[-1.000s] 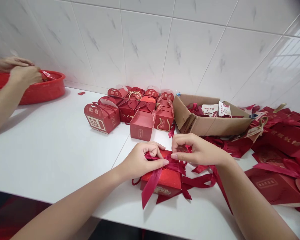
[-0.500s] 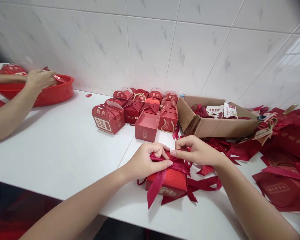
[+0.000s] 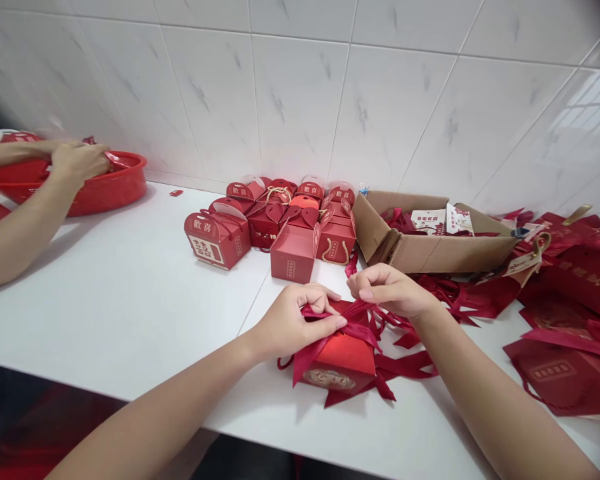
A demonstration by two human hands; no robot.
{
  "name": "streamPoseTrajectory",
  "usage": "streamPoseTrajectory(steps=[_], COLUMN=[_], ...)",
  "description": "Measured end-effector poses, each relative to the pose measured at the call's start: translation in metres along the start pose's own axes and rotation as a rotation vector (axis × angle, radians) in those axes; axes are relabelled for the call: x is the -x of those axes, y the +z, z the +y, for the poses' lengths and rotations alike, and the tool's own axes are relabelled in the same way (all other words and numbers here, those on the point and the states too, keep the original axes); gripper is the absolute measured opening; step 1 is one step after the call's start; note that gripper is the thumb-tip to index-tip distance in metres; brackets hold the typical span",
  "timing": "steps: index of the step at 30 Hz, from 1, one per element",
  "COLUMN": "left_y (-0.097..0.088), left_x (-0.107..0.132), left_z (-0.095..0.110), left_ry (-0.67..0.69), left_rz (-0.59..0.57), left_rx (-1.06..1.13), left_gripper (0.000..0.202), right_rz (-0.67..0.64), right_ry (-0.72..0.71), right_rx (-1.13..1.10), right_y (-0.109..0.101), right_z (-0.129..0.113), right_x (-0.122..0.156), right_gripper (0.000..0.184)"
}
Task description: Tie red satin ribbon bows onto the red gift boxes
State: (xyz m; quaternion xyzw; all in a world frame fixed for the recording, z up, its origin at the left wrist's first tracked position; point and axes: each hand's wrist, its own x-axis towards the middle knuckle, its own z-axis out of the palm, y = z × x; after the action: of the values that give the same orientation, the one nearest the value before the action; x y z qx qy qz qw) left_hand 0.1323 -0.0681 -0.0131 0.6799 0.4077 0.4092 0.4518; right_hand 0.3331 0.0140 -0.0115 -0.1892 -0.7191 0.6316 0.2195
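Head view: the left hand (image 3: 290,320) is resting over the top of a red box (image 3: 347,360), its fingers curling and its thumb pressing down, gripping a dark red ribbon (image 3: 363,331) against the lid. The right hand (image 3: 387,290) is hovering just above the far right part of that box, thumb and forefinger closing on another stretch of the ribbon; its other fingers are folding in. The red box is standing on the white table (image 3: 105,280) near its front edge, between the two forearms, with ribbon tails hanging over its front and lying beside it on the right.

Beyond it, an open-topped red box (image 3: 293,257) is standing in front of a cluster of handled boxes (image 3: 217,237). To the right, a cardboard box (image 3: 447,253) is holding white cards (image 3: 430,221) and red pieces, and more red packaging (image 3: 555,370) is lying about. At far left, another person's hand (image 3: 80,161) is reaching over a red basin (image 3: 115,190); what it is gripping cannot be told clearly.
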Motion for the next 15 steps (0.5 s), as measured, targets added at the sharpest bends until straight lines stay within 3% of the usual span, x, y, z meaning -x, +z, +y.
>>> streamPoseTrajectory(steps=[7, 15], left_y=[-0.001, -0.003], left_x=[-0.001, -0.002], left_z=[-0.002, -0.005], left_ry=[0.033, 0.012], left_rz=[0.020, 0.037], left_rx=[-0.041, -0.030], left_gripper=[0.046, 0.047], right_rz=[-0.060, 0.044], right_ry=[0.064, 0.041], right_rx=[0.164, 0.386], right_y=[-0.006, 0.002], right_z=[-0.006, -0.022], right_x=[0.004, 0.008], right_gripper=[0.043, 0.046])
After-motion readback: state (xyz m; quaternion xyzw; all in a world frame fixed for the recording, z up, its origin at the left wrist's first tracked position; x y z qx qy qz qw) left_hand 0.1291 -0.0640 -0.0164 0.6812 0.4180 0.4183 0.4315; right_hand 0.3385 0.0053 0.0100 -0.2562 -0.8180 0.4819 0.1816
